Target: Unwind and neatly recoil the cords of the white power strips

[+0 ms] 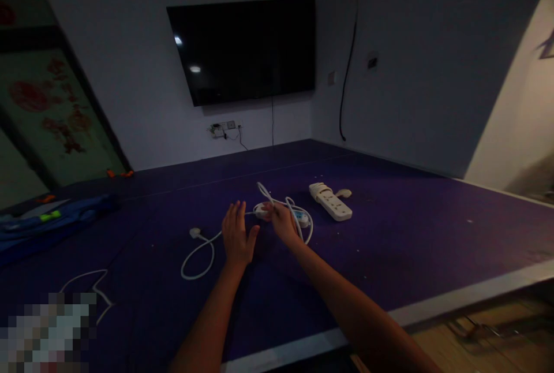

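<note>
On the purple tabletop, a white power strip [302, 218] with a bluish socket face lies partly covered by my right hand [281, 222]. That hand's fingers are curled around the strip's far-left part, where the grip is partly hidden. Loops of white cord [311, 224] surround the strip and pass by the wrist. My left hand [236, 237] is just to the left, fingers stretched up and thumb spread, over the cord's run. From there the cord curls left to its white plug [195, 233], which rests on the table.
Right of my hands lies a second white power strip [337, 208] with its cord wound round one end. Blue cloth [64, 214] lies at the left, near a thin white cable [101, 289]. A television [246, 49] hangs on the wall behind the purple table [415, 234].
</note>
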A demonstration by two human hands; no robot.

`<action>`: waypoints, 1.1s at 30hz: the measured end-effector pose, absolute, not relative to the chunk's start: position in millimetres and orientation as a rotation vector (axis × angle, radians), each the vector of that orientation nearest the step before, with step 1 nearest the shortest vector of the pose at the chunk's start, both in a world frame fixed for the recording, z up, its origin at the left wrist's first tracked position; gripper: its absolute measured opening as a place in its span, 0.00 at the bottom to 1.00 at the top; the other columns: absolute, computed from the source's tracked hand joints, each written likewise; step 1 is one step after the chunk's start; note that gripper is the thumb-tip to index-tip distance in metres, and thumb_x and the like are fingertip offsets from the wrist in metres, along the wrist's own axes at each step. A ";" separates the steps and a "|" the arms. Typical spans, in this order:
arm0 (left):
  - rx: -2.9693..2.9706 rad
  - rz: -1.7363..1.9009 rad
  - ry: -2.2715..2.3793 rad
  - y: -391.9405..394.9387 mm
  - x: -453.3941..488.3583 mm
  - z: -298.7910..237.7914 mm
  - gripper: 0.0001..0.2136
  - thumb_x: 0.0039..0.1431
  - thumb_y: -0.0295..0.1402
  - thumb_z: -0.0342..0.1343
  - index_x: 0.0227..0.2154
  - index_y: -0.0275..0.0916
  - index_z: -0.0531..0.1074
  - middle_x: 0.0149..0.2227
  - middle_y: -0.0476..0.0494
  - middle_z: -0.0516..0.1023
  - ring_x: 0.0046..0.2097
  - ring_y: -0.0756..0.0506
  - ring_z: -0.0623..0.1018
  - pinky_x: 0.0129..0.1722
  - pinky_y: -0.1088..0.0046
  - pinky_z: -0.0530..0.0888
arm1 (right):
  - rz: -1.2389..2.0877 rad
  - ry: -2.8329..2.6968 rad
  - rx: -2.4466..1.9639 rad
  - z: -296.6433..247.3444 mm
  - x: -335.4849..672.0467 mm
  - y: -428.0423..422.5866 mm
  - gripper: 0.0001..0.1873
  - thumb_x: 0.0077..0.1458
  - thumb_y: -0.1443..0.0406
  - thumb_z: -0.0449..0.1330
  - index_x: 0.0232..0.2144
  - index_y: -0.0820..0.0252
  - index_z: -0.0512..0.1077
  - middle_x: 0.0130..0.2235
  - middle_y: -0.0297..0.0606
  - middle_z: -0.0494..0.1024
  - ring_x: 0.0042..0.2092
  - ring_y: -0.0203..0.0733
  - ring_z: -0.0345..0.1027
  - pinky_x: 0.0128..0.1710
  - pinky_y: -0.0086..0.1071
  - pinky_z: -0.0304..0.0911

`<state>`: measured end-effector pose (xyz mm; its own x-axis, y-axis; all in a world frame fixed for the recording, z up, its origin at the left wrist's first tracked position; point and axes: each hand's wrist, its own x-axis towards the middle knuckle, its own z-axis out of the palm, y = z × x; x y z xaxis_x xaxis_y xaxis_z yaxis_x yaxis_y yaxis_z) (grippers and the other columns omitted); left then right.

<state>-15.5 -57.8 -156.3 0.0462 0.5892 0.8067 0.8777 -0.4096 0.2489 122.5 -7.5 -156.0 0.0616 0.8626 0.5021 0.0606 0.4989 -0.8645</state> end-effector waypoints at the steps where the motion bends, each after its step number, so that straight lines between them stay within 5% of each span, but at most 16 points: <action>1: -1.964 -1.271 -1.554 -56.2 -16.1 -157.0 0.29 0.60 0.48 0.41 0.60 0.37 0.54 0.60 0.32 0.60 0.63 0.37 0.56 0.58 0.52 0.57 | 0.804 -1.224 -0.845 -154.7 126.0 -4.4 0.17 0.54 0.54 0.51 0.34 0.60 0.71 0.30 0.38 0.78 0.27 0.39 0.71 0.29 0.32 0.67; 6: -1.759 -0.995 -1.858 -51.9 -19.9 -163.1 0.27 0.57 0.38 0.50 0.59 0.36 0.57 0.57 0.30 0.65 0.63 0.34 0.55 0.57 0.44 0.54 | 0.953 -0.772 -0.664 -145.3 153.6 11.0 0.19 0.49 0.50 0.57 0.33 0.60 0.68 0.25 0.35 0.76 0.22 0.34 0.67 0.25 0.28 0.64; 12: -1.603 -0.976 -1.898 -50.2 -29.4 -161.6 0.24 0.55 0.26 0.47 0.57 0.34 0.60 0.56 0.31 0.67 0.64 0.35 0.54 0.59 0.41 0.47 | 1.096 -0.402 -0.420 -134.6 187.8 19.9 0.07 0.56 0.62 0.53 0.29 0.59 0.66 0.25 0.31 0.73 0.22 0.28 0.63 0.23 0.22 0.61; 17: -1.512 -1.186 -1.761 -51.1 -42.8 -155.5 0.21 0.54 0.22 0.44 0.50 0.41 0.68 0.53 0.39 0.70 0.62 0.38 0.58 0.60 0.42 0.42 | 1.206 -0.426 -0.351 -140.8 215.5 18.5 0.10 0.57 0.65 0.51 0.25 0.60 0.66 0.15 0.22 0.55 0.14 0.26 0.44 0.13 0.18 0.46; 21: -1.184 -1.419 -1.780 -52.7 -50.5 -151.2 0.15 0.59 0.34 0.46 0.47 0.41 0.69 0.49 0.39 0.72 0.57 0.38 0.64 0.59 0.44 0.45 | 1.210 -0.509 -0.336 -146.6 227.4 17.9 0.11 0.57 0.67 0.48 0.25 0.60 0.66 0.14 0.20 0.47 0.13 0.26 0.37 0.11 0.18 0.37; 26: -0.999 -1.592 -1.787 -55.0 -52.1 -145.0 0.26 0.53 0.50 0.50 0.49 0.38 0.65 0.50 0.34 0.69 0.56 0.35 0.63 0.56 0.47 0.52 | 1.242 -0.578 -0.546 -148.6 215.8 24.5 0.06 0.54 0.64 0.51 0.27 0.59 0.64 0.15 0.21 0.58 0.13 0.25 0.42 0.11 0.18 0.40; 29: -1.166 -1.668 -1.660 -57.6 -51.1 -142.3 0.28 0.56 0.53 0.43 0.50 0.36 0.64 0.49 0.32 0.69 0.54 0.37 0.64 0.55 0.51 0.56 | 1.126 -0.690 -0.785 -153.5 203.7 29.4 0.10 0.52 0.61 0.54 0.23 0.59 0.61 0.16 0.27 0.67 0.13 0.27 0.50 0.12 0.20 0.46; 33: -1.473 -1.731 -1.420 -60.2 -42.4 -146.2 0.36 0.56 0.58 0.27 0.50 0.34 0.64 0.48 0.31 0.69 0.53 0.39 0.66 0.54 0.57 0.60 | 0.895 -0.974 -1.142 -162.7 193.1 29.8 0.16 0.48 0.57 0.58 0.16 0.60 0.64 0.11 0.30 0.64 0.13 0.32 0.56 0.13 0.24 0.50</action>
<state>-42.4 -60.2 -146.2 -0.3228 0.2645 0.9088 0.8394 -0.3636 0.4040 193.1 29.8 -162.7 0.3268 0.9322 0.1554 -0.0761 0.1898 -0.9789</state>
